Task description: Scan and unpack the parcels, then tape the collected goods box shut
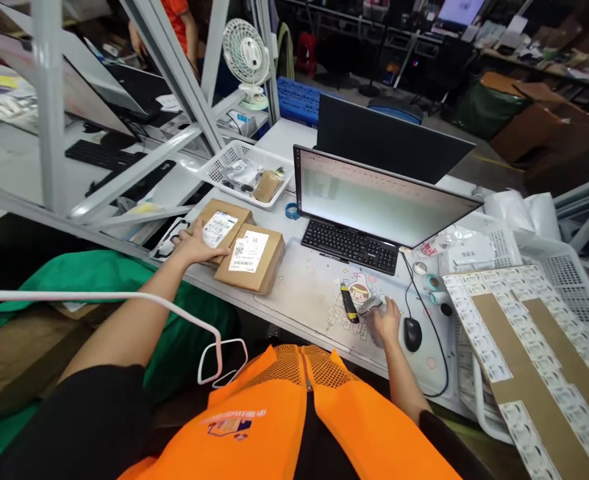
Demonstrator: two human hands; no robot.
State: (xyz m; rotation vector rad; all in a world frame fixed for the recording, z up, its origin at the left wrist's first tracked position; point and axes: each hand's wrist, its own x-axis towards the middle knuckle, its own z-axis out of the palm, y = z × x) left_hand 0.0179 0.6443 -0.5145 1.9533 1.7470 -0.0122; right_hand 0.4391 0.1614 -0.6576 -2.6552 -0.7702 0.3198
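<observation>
Left of the keyboard [350, 247], 2 boxes [270, 259] look already labelled, the left hand [194, 245] spread against them. The right hand [387, 323] half-curls, its hold unclear; what remains, I cannot tell.

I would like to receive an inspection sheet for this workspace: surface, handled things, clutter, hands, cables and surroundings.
Surface: pale desk mat with a cartoon print.
Handled things: two labelled cartons, front box and rear box, side by side; a blurred grey item.
Clutter: yellow-black cutter, blue ring, white basket holding small packages.
Hands: left hand spread at the rear box, thumb toward the front box; right hand at the grey item, grip unclear.
Cables: black cable curving past the mouse.
Surroundings: fan, monitor, a person in orange behind the frame.
</observation>
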